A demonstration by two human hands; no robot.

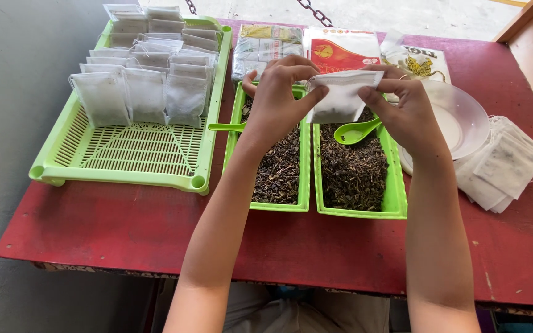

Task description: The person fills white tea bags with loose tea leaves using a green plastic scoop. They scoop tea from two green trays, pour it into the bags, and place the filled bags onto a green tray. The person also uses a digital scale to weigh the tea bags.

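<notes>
Both my hands hold one small white filter bag point(340, 98) above two narrow green trays of dark loose tea. My left hand point(279, 98) pinches the bag's left top edge. My right hand point(405, 111) grips its right side. The bag is partly filled with tea. Under it, a green plastic spoon point(356, 131) lies on the tea in the right tray point(396, 197). Another green spoon handle point(226, 127) sticks out from the left tray point(303, 197).
A large green slotted basket point(124, 160) at the left holds several filled white bags point(146, 92) standing in rows. A clear plastic bowl point(464, 117) and a pile of empty bags point(504, 166) lie at the right. Packets of tea point(340, 49) sit at the red table's point(124, 234) far edge.
</notes>
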